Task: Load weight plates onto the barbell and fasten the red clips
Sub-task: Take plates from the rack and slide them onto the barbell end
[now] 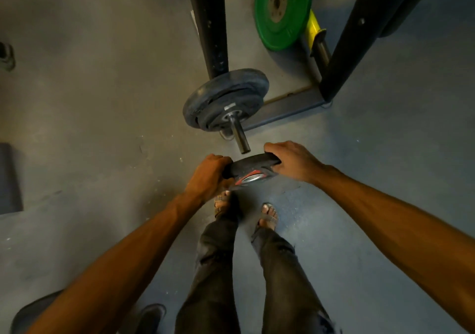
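I hold a small black weight plate with a red ring and a metal hub between both hands, just below the free end of the barbell sleeve. My left hand grips its left edge and my right hand grips its right edge. The plate is tilted, apart from the sleeve tip. Two dark plates sit on the sleeve further in. No red clip is in view.
Black rack uprights and a base frame stand behind the barbell. A green plate hangs on the rack near a yellow peg. My feet in sandals are right under the held plate. A dark plate lies at bottom left.
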A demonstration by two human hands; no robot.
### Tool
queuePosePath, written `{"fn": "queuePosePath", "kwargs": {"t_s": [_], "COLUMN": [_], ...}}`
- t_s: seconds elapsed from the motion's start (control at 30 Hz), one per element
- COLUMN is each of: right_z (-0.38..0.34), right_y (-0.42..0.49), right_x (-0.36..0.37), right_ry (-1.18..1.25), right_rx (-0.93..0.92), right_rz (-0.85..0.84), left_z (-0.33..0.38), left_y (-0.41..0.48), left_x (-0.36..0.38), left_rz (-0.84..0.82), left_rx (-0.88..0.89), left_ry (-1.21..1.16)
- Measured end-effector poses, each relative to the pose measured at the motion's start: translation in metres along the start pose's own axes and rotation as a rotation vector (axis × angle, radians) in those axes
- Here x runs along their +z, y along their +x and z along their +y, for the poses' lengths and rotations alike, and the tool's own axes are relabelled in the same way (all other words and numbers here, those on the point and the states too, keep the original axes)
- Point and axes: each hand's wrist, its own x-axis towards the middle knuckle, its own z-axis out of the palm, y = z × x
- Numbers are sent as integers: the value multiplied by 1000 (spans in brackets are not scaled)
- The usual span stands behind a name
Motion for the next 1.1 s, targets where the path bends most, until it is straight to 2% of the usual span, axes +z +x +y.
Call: {"fn": "queuePosePath", "kwargs": {"t_s": [0.17, 0.47, 0.7, 0.9, 1.1], "right_z": [-31, -100, -140, -139, -102], "right_y": [-97, -283, -400, -484, -542], "right_x": [-12, -64, -83, -83, -97], "right_ry": [190, 357, 399, 445, 421], "right_rx": [42, 5, 112, 185, 201], "right_rz": [38, 396, 601, 757, 853], "left_z": [50, 157, 231, 299, 368], "left_y": [-73, -198, -252, -280, -270], "left_x": [-17, -50, -60, -52, -35], "left_rz": [-25, 182, 298, 297, 293], "left_rx": [74, 337, 491, 616, 704], "left_ry": [-10, -47, -162, -223, -203]}}
